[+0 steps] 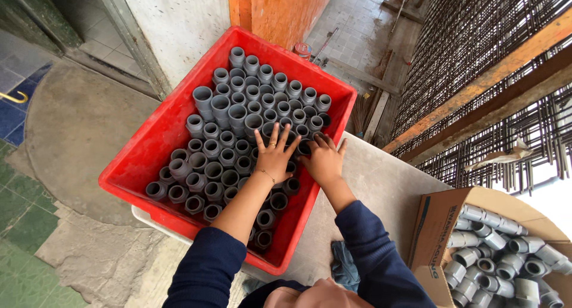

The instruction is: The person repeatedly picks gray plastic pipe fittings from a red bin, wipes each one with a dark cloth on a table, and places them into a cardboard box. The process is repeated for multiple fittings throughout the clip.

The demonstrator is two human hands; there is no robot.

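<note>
A red plastic crate (149,150) holds several grey pipe fittings (238,114) standing upright in rows. My left hand (273,156) lies flat on the fittings in the crate's near half, fingers spread, a thin bracelet at the wrist. My right hand (325,159) rests beside it on fittings near the crate's right wall, fingers bent down onto them. Whether either hand grips a fitting is hidden under the palms. Both arms wear dark blue sleeves.
The crate sits on a grey table (387,183). A cardboard box (438,224) at the lower right holds several grey elbow fittings (494,254). A blue cloth (344,266) lies near me. Wire mesh sheets (476,45) lean at the right; tiled floor lies left.
</note>
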